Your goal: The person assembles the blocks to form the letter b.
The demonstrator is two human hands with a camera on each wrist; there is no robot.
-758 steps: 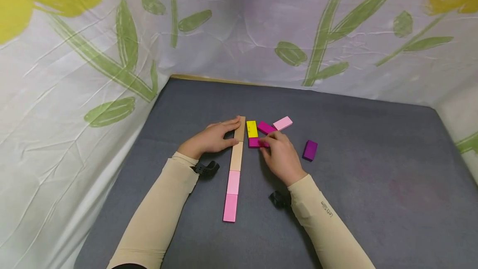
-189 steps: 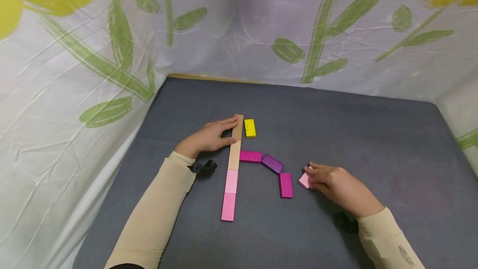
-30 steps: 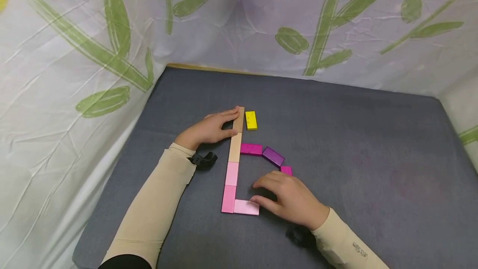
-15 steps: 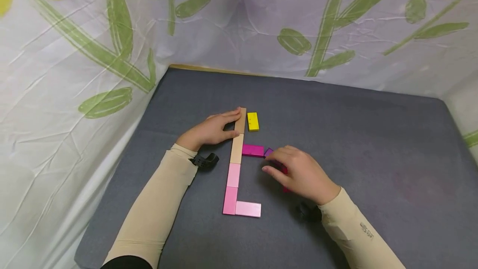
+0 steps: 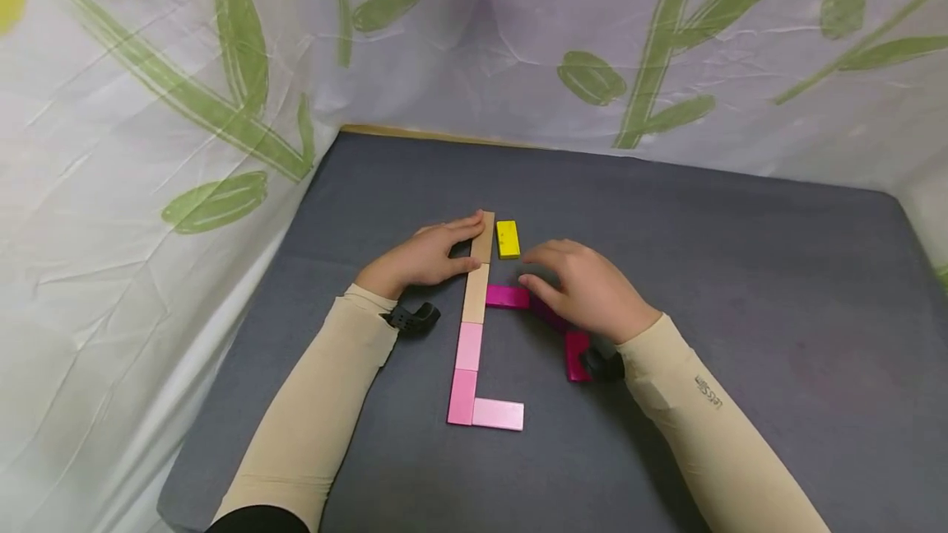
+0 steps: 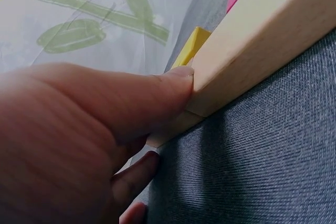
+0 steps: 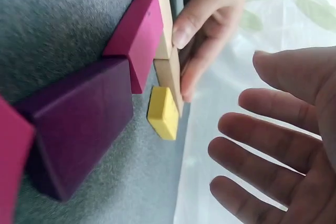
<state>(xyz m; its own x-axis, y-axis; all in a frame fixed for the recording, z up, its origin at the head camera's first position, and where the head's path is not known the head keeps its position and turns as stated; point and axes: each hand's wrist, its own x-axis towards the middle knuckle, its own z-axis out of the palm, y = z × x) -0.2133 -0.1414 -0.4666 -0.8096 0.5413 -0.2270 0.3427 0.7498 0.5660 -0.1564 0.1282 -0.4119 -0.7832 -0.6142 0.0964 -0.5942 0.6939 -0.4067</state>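
Observation:
My left hand [image 5: 424,257] rests against the far end of a straight row of blocks, its thumb and fingers touching the plain wooden blocks [image 5: 477,294]. Two pink blocks [image 5: 469,346] continue that row nearer me. A light pink block [image 5: 499,414] juts right from its near end. Farther up, a magenta block [image 5: 507,297] meets the row's right side. From it a purple block [image 7: 84,124] slants to another magenta block [image 5: 576,352]. My right hand [image 5: 592,290], fingers apart and holding nothing, hovers over the purple block, near the yellow block [image 5: 508,239].
The blocks lie on a dark grey cloth-covered table [image 5: 741,311]. A white sheet [image 5: 504,56] with painted green leaves hangs behind and at the left. Both wrists carry black cameras [image 5: 413,318].
Over the last second my right hand has left the light pink block and moved away toward the yellow block. Earlier, that block was carried to the row's near end. My left hand has stayed put.

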